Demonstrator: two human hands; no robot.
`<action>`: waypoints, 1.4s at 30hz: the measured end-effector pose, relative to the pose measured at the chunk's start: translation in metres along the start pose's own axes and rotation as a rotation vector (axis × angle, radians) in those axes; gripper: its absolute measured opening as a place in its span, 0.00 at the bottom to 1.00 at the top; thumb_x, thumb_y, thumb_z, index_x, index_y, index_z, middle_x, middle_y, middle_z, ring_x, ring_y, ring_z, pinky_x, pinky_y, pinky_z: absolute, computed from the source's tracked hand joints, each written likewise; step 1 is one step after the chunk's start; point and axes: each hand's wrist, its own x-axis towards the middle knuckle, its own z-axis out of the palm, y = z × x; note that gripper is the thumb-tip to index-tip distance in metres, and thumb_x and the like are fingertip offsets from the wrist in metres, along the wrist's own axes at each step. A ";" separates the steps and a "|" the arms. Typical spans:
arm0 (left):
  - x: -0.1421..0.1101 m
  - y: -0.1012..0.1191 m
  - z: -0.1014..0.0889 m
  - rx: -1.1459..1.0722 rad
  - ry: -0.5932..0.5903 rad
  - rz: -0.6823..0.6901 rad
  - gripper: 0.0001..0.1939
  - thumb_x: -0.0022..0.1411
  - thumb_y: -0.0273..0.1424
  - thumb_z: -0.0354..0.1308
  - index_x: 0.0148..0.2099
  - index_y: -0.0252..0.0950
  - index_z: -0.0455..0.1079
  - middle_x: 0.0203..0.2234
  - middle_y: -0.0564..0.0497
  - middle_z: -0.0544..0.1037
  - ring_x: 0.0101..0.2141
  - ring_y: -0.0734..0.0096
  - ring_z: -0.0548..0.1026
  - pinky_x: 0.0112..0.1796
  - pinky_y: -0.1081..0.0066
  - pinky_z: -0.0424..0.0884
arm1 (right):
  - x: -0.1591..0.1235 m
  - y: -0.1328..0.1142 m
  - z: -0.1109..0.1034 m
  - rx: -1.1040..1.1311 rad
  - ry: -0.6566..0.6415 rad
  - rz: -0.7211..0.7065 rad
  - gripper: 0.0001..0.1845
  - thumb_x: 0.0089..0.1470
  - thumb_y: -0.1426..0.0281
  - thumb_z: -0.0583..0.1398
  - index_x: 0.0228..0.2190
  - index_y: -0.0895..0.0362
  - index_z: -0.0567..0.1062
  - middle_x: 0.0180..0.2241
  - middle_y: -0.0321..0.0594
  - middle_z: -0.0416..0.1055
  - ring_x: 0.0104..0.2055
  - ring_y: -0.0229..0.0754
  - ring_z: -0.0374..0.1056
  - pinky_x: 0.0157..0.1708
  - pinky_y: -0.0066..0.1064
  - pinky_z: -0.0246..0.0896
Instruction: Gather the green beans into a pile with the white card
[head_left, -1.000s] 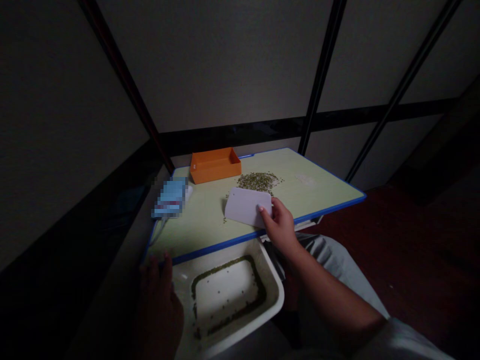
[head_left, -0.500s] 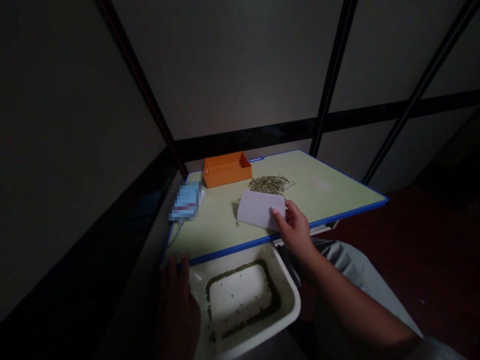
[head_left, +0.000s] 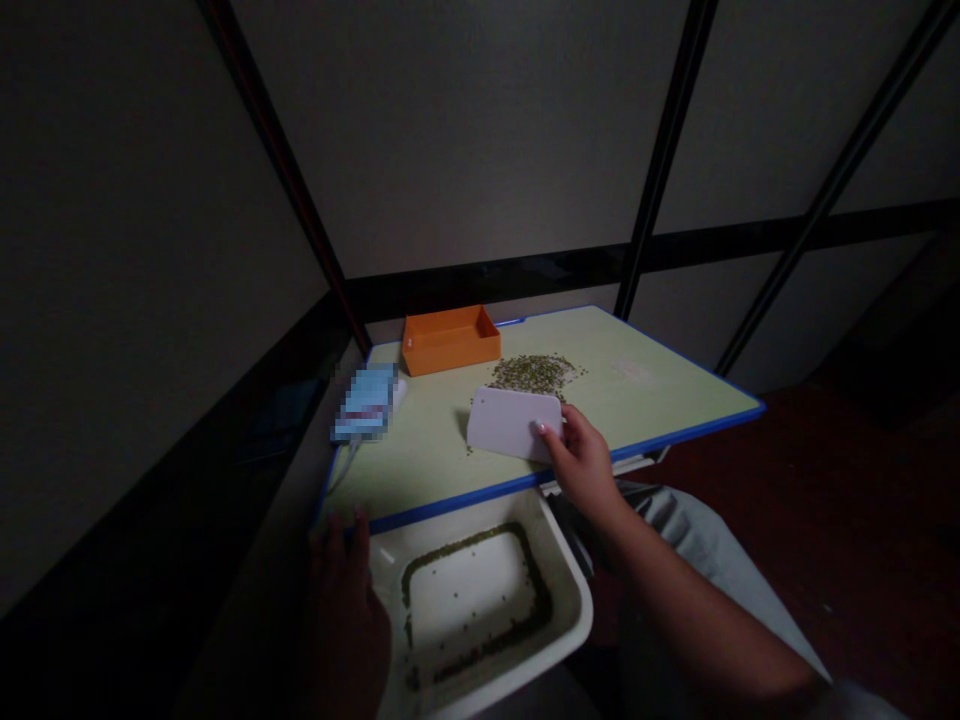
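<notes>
My right hand [head_left: 586, 465] grips a white plastic scraper [head_left: 510, 422] by its right end, thumb on the near face. The scraper is tilted up on the pale green tabletop [head_left: 645, 395], just in front of a loose pile of small green beans [head_left: 534, 373]. Below the table's near edge is a white basin [head_left: 574, 610], with more beans lying along the edges of its floor. My left hand [head_left: 346, 605], dark in shadow, is closed at the basin's left rim, its fingertips by the blue table edge.
An orange open box [head_left: 451, 350] stands at the back left of the table. Nearer, at the left edge, lies a blurred blue object [head_left: 367, 400] with a pale cable [head_left: 343, 465]. Panelled walls [head_left: 480, 140] rise behind and to the left. A faint whitish patch [head_left: 634, 370] marks the tabletop.
The view has shifted slightly. The scraper stays in my right hand in front of the pile, with little movement against the table. My left hand remains at the basin.
</notes>
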 end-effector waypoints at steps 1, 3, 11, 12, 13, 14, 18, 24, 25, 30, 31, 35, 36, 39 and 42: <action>0.000 0.000 0.000 0.006 0.001 0.004 0.27 0.65 0.25 0.39 0.63 0.28 0.62 0.65 0.32 0.62 0.68 0.49 0.52 0.64 0.49 0.58 | 0.000 0.000 -0.001 -0.012 0.002 -0.005 0.11 0.56 0.62 0.59 0.38 0.54 0.73 0.33 0.39 0.77 0.32 0.43 0.71 0.31 0.30 0.63; -0.001 -0.001 0.001 0.018 0.003 0.020 0.27 0.64 0.25 0.40 0.63 0.29 0.62 0.65 0.33 0.62 0.68 0.49 0.52 0.64 0.48 0.59 | -0.001 0.000 -0.002 -0.027 0.004 -0.011 0.10 0.57 0.62 0.59 0.38 0.54 0.72 0.33 0.38 0.77 0.32 0.43 0.71 0.31 0.30 0.62; 0.000 -0.006 0.002 0.009 0.014 0.040 0.26 0.65 0.27 0.39 0.62 0.27 0.63 0.65 0.32 0.61 0.69 0.47 0.50 0.64 0.47 0.58 | 0.000 0.001 -0.002 0.009 -0.017 -0.016 0.09 0.57 0.64 0.59 0.39 0.54 0.72 0.34 0.38 0.77 0.34 0.43 0.72 0.33 0.30 0.64; 0.000 -0.006 0.002 0.004 0.007 0.040 0.26 0.65 0.27 0.38 0.61 0.26 0.63 0.64 0.32 0.61 0.69 0.45 0.50 0.64 0.46 0.58 | 0.000 0.001 -0.001 0.009 -0.015 -0.018 0.09 0.57 0.64 0.59 0.39 0.54 0.72 0.34 0.38 0.77 0.34 0.43 0.72 0.33 0.30 0.63; 0.001 -0.005 0.001 -0.002 0.003 0.040 0.26 0.66 0.28 0.38 0.61 0.25 0.64 0.64 0.31 0.61 0.69 0.45 0.50 0.64 0.45 0.58 | 0.000 0.001 -0.001 0.008 -0.014 -0.019 0.09 0.57 0.64 0.59 0.39 0.54 0.72 0.34 0.38 0.77 0.34 0.43 0.72 0.33 0.30 0.63; 0.001 -0.005 0.001 -0.006 0.001 0.042 0.26 0.66 0.28 0.38 0.61 0.25 0.64 0.64 0.30 0.61 0.69 0.44 0.50 0.64 0.44 0.58 | 0.000 0.001 -0.001 0.008 -0.014 -0.020 0.09 0.57 0.64 0.59 0.38 0.54 0.72 0.34 0.38 0.77 0.34 0.43 0.72 0.33 0.30 0.63; 0.001 -0.003 0.000 -0.014 0.008 0.049 0.27 0.66 0.31 0.39 0.61 0.25 0.63 0.64 0.29 0.62 0.69 0.43 0.51 0.64 0.42 0.57 | 0.001 0.000 -0.001 0.011 -0.017 -0.021 0.08 0.57 0.64 0.59 0.38 0.54 0.73 0.34 0.38 0.77 0.34 0.42 0.71 0.33 0.30 0.63; 0.001 -0.007 0.004 -0.002 0.022 0.041 0.27 0.67 0.35 0.38 0.60 0.27 0.64 0.63 0.31 0.63 0.69 0.44 0.50 0.64 0.43 0.57 | -0.001 -0.002 -0.001 0.031 0.006 -0.026 0.08 0.57 0.64 0.59 0.37 0.54 0.73 0.32 0.37 0.76 0.33 0.42 0.71 0.32 0.30 0.63; 0.001 -0.007 0.005 0.002 0.026 0.043 0.27 0.67 0.35 0.38 0.60 0.27 0.65 0.63 0.31 0.63 0.69 0.44 0.50 0.64 0.43 0.57 | -0.002 -0.002 -0.001 0.050 0.013 -0.025 0.08 0.57 0.64 0.59 0.37 0.54 0.73 0.32 0.37 0.76 0.33 0.42 0.70 0.32 0.30 0.63; 0.000 -0.008 0.007 0.011 0.037 0.064 0.29 0.67 0.38 0.37 0.60 0.26 0.64 0.64 0.29 0.61 0.69 0.43 0.50 0.64 0.42 0.56 | -0.011 -0.005 -0.006 0.109 0.040 -0.049 0.07 0.58 0.64 0.59 0.37 0.54 0.72 0.33 0.37 0.74 0.35 0.42 0.70 0.35 0.30 0.64; -0.001 -0.008 0.007 0.012 0.040 0.062 0.29 0.67 0.38 0.36 0.60 0.26 0.64 0.64 0.29 0.61 0.69 0.43 0.50 0.64 0.42 0.56 | -0.013 -0.006 -0.008 0.095 0.037 -0.057 0.07 0.58 0.64 0.59 0.37 0.54 0.72 0.32 0.37 0.74 0.34 0.41 0.69 0.34 0.30 0.63; -0.001 -0.007 0.009 0.006 0.063 0.041 0.30 0.67 0.39 0.35 0.60 0.27 0.65 0.63 0.31 0.62 0.68 0.44 0.52 0.64 0.43 0.56 | -0.018 -0.008 -0.013 0.016 0.015 -0.077 0.07 0.60 0.64 0.58 0.37 0.54 0.72 0.31 0.35 0.73 0.33 0.40 0.68 0.33 0.29 0.61; 0.000 -0.007 0.010 0.003 0.063 0.041 0.30 0.67 0.39 0.35 0.60 0.28 0.65 0.63 0.31 0.62 0.68 0.44 0.52 0.64 0.43 0.57 | -0.019 -0.008 -0.013 0.005 0.015 -0.080 0.07 0.60 0.64 0.58 0.37 0.54 0.72 0.31 0.35 0.73 0.33 0.41 0.68 0.33 0.29 0.61; 0.001 -0.008 0.010 -0.010 0.058 0.048 0.29 0.66 0.38 0.36 0.62 0.30 0.63 0.64 0.34 0.62 0.68 0.46 0.51 0.64 0.44 0.57 | -0.019 -0.006 -0.012 -0.016 0.015 -0.074 0.07 0.60 0.63 0.58 0.37 0.54 0.72 0.32 0.36 0.73 0.34 0.41 0.67 0.35 0.30 0.61; 0.001 -0.007 0.009 -0.018 0.051 0.031 0.29 0.65 0.37 0.38 0.62 0.31 0.63 0.64 0.35 0.62 0.68 0.48 0.52 0.64 0.46 0.57 | -0.018 -0.005 -0.009 -0.021 -0.003 -0.057 0.08 0.60 0.63 0.57 0.37 0.54 0.72 0.32 0.37 0.73 0.34 0.42 0.67 0.35 0.31 0.61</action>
